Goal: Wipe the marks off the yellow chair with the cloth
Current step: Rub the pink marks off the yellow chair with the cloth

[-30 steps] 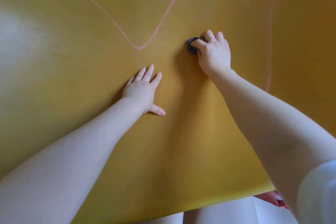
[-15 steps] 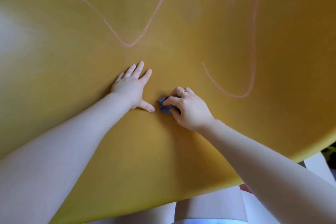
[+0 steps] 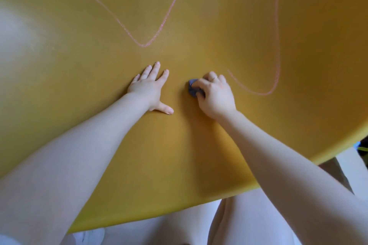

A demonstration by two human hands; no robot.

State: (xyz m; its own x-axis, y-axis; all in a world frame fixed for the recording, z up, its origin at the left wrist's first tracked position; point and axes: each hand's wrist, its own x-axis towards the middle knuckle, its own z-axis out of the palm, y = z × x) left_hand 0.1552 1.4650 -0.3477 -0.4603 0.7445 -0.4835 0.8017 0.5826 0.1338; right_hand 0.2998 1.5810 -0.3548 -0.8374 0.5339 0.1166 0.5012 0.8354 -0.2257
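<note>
Two bare hands rest on the broad, curved surface of a yellow chair [image 3: 99,85], which fills nearly the whole view from above. At the far left, a pale patch of reflected light lies on the plastic. A pink chalk-like mark [image 3: 143,44] runs down from the upper left, dips to a low point above the hands, then climbs and arches off toward the upper right.

The left hand [image 3: 148,87] lies flat, palm down, near the middle of the seat. Its fingers are slightly spread and point away from the person, and the thumb sticks out to the right.

Just beside it, not touching, the right hand [image 3: 215,95] is curled over a small, bunched, dark blue cloth [image 3: 192,90]. The fingers are bent and drawn together, pressing the cloth against the chair; only its left edge shows past the thumb. A ring [image 3: 214,79] sits on one finger.

To the right, a second pink mark [image 3: 276,36] drops from the top, then hooks back toward the right hand, ending near its fingertips.

Below the chair's front edge, the person's pale-clad legs [image 3: 239,223] are visible.
</note>
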